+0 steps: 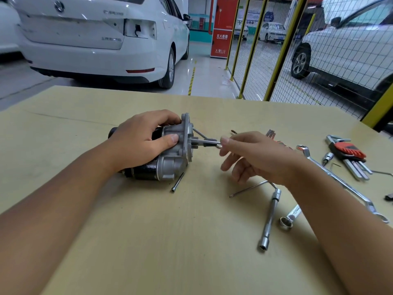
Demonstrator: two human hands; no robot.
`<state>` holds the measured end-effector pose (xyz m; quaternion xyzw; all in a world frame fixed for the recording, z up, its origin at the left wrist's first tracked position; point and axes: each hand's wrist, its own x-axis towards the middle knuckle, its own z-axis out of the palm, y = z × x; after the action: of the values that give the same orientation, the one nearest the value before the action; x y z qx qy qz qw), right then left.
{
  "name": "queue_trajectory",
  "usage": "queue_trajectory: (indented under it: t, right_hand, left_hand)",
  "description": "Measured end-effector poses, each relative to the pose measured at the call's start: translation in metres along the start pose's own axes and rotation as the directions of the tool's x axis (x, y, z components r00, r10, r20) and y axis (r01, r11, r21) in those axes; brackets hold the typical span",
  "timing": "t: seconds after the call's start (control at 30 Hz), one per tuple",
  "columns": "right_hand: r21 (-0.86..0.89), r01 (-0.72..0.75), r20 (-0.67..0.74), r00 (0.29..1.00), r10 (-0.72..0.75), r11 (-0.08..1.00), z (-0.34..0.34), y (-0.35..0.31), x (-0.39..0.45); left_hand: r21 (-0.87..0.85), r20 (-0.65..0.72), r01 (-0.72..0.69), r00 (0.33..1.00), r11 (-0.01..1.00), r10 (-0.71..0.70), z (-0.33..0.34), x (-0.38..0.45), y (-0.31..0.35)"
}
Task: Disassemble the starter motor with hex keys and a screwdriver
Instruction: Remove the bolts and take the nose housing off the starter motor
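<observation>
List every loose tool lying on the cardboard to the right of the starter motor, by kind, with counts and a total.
Hex key set in red holder: 1
Double ring spanner: 1
Socket wrench: 1
Loose socket: 1
Total: 4

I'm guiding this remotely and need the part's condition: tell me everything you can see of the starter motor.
The starter motor lies on its side on the cardboard-covered table. It has a black cylindrical body and a grey cast-metal nose housing whose flat mounting flange faces right. The left hand grips it from above, thumb on the housing. A thin metal hex key, pinched by the right hand, meets the flange face. A loose long bolt lies against its near side.
</observation>
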<state>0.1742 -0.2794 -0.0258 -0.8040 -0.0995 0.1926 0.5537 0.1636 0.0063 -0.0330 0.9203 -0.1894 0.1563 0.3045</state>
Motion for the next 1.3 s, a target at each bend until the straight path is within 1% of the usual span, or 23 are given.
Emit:
queue_trajectory:
  t: [0.03, 0.1, 0.2, 0.27, 0.37, 0.43, 0.6, 0.7, 0.8, 0.9, 1.0, 1.03, 1.07, 1.1, 1.17, 1.2, 1.23, 1.27, 1.3]
  right_hand:
    - [0.042, -0.065, 0.017, 0.998, 0.064, 0.997, -0.0013, -0.0015, -0.0006]
    - [0.07, -0.153, 0.035, 0.988, 0.151, 0.986, -0.0058, -0.0037, -0.0007]
    - [0.057, -0.237, 0.021, 0.971, 0.237, 0.97, -0.0101, -0.0065, -0.0008]
    - [0.009, -0.272, -0.004, 0.962, 0.272, 0.962, -0.0101, -0.0073, -0.0011]
    - [-0.054, -0.292, -0.038, 0.956, 0.29, 0.955, -0.0069, -0.0074, -0.0013]
    - [-0.064, -0.278, -0.052, 0.96, 0.275, 0.958, -0.0056, -0.0066, -0.0011]
    - [0.025, -0.232, -0.033, 0.972, 0.233, 0.972, -0.0071, -0.0042, 0.0008]
    - [0.085, -0.174, -0.016, 0.984, 0.176, 0.981, -0.0094, -0.0021, 0.0027]
    - [0.091, -0.096, -0.022, 0.995, 0.098, 0.991, -0.0088, -0.0012, 0.0031]
    - [0.024, 0.05, -0.094, 0.994, -0.048, 0.998, -0.008, -0.0007, 0.0041]
    - [-0.013, 0.216, -0.141, 0.966, -0.215, 0.976, -0.0093, -0.0005, 0.0049]
    - [-0.047, 0.278, -0.158, 0.946, -0.282, 0.959, -0.0098, -0.0008, 0.0045]
    - [-0.121, 0.344, -0.175, 0.916, -0.361, 0.931, -0.0103, -0.0005, 0.004]
    - [-0.231, 0.397, -0.185, 0.878, -0.441, 0.888, -0.0103, 0.0, 0.0034]
    - [-0.435, 0.432, -0.189, 0.814, -0.549, 0.79, -0.009, 0.0009, 0.002]
    - [-0.473, 0.441, -0.192, 0.794, -0.577, 0.763, -0.0079, 0.0003, 0.0009]
    - [-0.461, 0.461, -0.191, 0.783, -0.592, 0.759, -0.0068, -0.0011, -0.0011]
    - [-0.397, 0.485, -0.187, 0.788, -0.586, 0.779, -0.0057, -0.0025, -0.0028]
    - [-0.29, 0.49, -0.18, 0.816, -0.549, 0.822, -0.0042, -0.0044, -0.0042]
  left_hand:
    - [0.0, 0.0, -0.002, 1.0, 1.0, 0.002, 0.0002, 0.0, 0.0002]
    - [-0.002, 0.002, -0.002, 1.0, 1.0, 0.002, 0.0007, -0.0006, 0.0001]
    - [-0.006, 0.003, 0.003, 1.0, 1.0, -0.003, 0.0004, -0.0008, 0.0003]
    - [-0.009, 0.001, 0.007, 1.0, 1.0, -0.007, 0.0004, -0.0008, 0.0007]
    - [-0.014, 0.0, 0.01, 1.0, 1.0, -0.01, 0.0001, -0.0011, 0.0018]
    - [-0.012, -0.001, 0.012, 1.0, 1.0, -0.012, 0.0001, -0.0016, 0.0023]
    - [0.0, 0.002, 0.01, 1.0, 1.0, -0.01, -0.0006, -0.0016, 0.0034]
    - [0.0, 0.008, 0.011, 1.0, 1.0, -0.011, -0.0011, -0.0013, 0.0036]
    - [-0.003, 0.006, 0.007, 1.0, 1.0, -0.007, -0.0011, -0.0014, 0.004]
    - [-0.005, 0.005, 0.009, 1.0, 1.0, -0.009, -0.0008, -0.0008, 0.0047]
    - [-0.013, 0.004, 0.008, 1.0, 1.0, -0.008, -0.0003, -0.0014, 0.0038]
    - [-0.014, 0.002, 0.008, 1.0, 1.0, -0.008, -0.0004, -0.0015, 0.0034]
    - [-0.016, 0.0, 0.008, 1.0, 1.0, -0.008, -0.0003, -0.0018, 0.0033]
    - [-0.018, -0.001, 0.007, 1.0, 1.0, -0.007, -0.0004, -0.0018, 0.0035]
    - [-0.018, -0.001, 0.002, 1.0, 1.0, -0.002, -0.0004, -0.0016, 0.004]
    - [-0.018, -0.001, 0.0, 1.0, 1.0, 0.0, -0.0005, -0.0015, 0.004]
    - [-0.019, -0.002, -0.003, 1.0, 1.0, 0.003, -0.0004, -0.0014, 0.0037]
    - [-0.021, -0.003, -0.005, 1.0, 1.0, 0.005, -0.0003, -0.0014, 0.0031]
    - [-0.021, -0.005, -0.006, 1.0, 1.0, 0.006, -0.0002, -0.0014, 0.0025]
